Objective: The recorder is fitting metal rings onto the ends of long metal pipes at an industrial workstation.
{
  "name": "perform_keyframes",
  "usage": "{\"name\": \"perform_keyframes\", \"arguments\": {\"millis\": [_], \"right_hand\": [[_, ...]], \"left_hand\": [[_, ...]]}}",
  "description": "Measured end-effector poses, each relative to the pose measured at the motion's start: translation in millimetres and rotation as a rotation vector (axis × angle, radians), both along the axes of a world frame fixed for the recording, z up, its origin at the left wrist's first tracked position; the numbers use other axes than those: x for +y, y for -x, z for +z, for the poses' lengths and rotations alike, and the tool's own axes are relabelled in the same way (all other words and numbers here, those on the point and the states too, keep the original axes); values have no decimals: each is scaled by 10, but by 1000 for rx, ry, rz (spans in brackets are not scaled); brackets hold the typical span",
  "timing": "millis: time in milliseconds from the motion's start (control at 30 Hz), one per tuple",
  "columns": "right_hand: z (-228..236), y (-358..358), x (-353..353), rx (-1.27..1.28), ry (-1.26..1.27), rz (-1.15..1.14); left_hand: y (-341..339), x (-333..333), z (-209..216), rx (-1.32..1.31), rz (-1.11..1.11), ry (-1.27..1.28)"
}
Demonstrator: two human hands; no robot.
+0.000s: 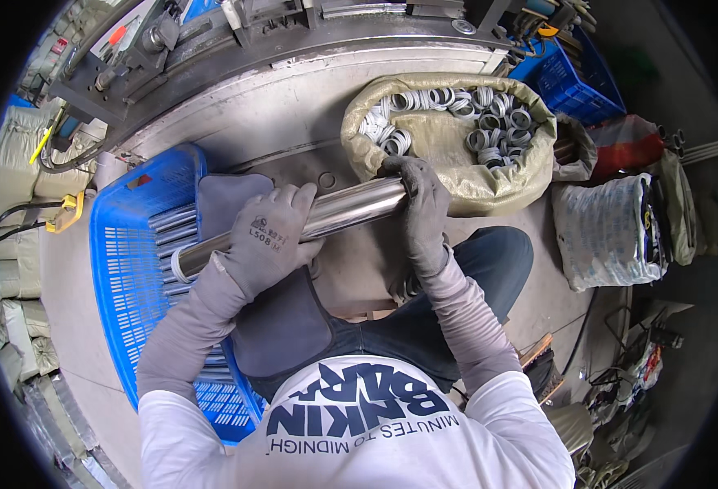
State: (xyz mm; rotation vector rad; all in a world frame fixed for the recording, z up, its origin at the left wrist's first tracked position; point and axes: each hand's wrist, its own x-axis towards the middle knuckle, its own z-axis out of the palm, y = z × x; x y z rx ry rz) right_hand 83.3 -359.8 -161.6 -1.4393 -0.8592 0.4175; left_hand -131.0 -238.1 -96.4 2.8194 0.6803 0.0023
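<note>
A shiny metal tube [351,209] lies slantwise across my lap, its right end higher in the picture. My left hand [271,235], in a grey glove, is closed over its left half. At the far right end, my gloved right hand [421,208] wraps round the tube and hides its tip. A white ring [177,266] sits on the tube's left end, over the blue basket [118,326]. Several similar metal tubes [176,231] lie in that basket. Dark grey pads [281,326] rest beneath my left arm and along the basket's right side.
An open woven sack [449,196] with several white rings [489,122] stands ahead to the right. Beyond it are a blue crate [579,85] and a stuffed white sack [603,232]. A metal machine bench [310,49] runs across the front. Wrapped bundles [17,204] line the left.
</note>
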Motion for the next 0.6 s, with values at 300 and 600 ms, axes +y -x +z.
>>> {"name": "perform_keyframes", "arguments": {"millis": [300,600], "right_hand": [[-418,-1141,902,-72,438,-100],[-1242,-1604,1521,-298,793,-189]], "left_hand": [[510,904,369,-251,87,-240],[-748,2176,830,-366,79,-717]]}}
